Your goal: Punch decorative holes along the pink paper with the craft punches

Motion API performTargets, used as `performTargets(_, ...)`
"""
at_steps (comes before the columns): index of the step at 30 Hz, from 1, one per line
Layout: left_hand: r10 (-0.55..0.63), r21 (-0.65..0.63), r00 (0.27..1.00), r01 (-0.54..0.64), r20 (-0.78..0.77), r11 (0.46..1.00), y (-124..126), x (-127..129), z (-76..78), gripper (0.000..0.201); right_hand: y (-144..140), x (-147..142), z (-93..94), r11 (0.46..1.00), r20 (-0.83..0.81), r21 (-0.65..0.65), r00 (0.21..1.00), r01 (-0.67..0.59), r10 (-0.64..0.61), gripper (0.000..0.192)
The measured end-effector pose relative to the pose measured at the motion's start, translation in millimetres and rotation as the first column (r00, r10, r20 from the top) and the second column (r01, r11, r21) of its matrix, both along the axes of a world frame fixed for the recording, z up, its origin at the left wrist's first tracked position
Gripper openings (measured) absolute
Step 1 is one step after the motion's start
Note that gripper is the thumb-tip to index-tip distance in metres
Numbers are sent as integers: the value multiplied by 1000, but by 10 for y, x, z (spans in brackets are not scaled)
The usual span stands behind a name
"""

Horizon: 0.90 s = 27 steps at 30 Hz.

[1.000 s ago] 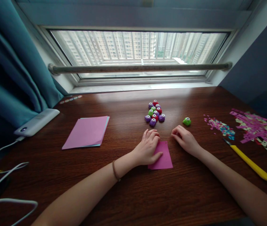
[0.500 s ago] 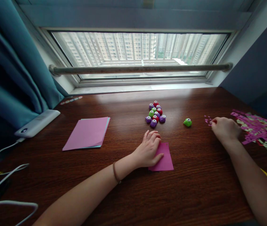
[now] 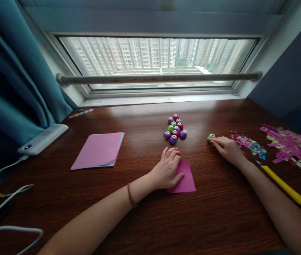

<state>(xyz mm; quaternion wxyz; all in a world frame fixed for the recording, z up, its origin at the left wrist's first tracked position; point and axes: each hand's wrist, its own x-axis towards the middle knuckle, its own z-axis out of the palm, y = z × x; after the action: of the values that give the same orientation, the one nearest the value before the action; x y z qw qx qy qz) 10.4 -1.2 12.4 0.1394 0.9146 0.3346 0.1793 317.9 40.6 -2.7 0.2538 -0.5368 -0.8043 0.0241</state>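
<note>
My left hand (image 3: 168,169) lies with its fingers stretched out across a small pink paper square (image 3: 187,179), covering its left side. On the right, the thumb and fingers of my right hand (image 3: 227,148) are closed on a small green craft punch (image 3: 211,137), which sits on the table. A cluster of several purple, red and green craft punches (image 3: 174,130) stands beyond my left hand. Just right of my right hand is a scatter of tiny pink, white and blue paper bits (image 3: 250,144).
A stack of pink and blue paper (image 3: 98,150) lies on the left. Punched paper strips (image 3: 291,143) are heaped at far right, near a slim yellow-handled tool (image 3: 285,186). A white power strip (image 3: 44,139) and cables rest by the curtain (image 3: 20,78). The window (image 3: 158,60) is behind the table.
My right hand has moved left from the paper bits to the green craft punch and taken hold of it. More bits and the yellow-handled tool are uncovered. My left hand has stayed put.
</note>
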Motion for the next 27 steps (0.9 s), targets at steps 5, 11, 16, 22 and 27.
performTargets(5, 3, -9, 1000, -3, -4, 1000, 0, 2, 6, 34, 73, 84, -120, 997, 59, -3, 995, 78, -78, 35)
performTargets(11, 10, 3, 1000, -10, 5, 1000, -2, 7, -2, 33, 92, 91, -159, 986, 76, 110, 988, 123, -132, 40)
performTargets(16, 9, 7, 1000, -9, 12, 1000, -8, 4, -5, 36, 21, -57, -85, 988, -12, 126, 996, 85, -84, 36)
performTargets(22, 10, 17, 1000, -10, 22, 1000, -3, 5, -24, 36, -68, -368, 32, 995, -95, 77, 992, -70, 77, 31)
performTargets(27, 1, 26, 1000, -2, 17, 1000, -1, 4, -34, 39, 103, -691, 123, 988, -82, 44, 985, -150, 154, 32)
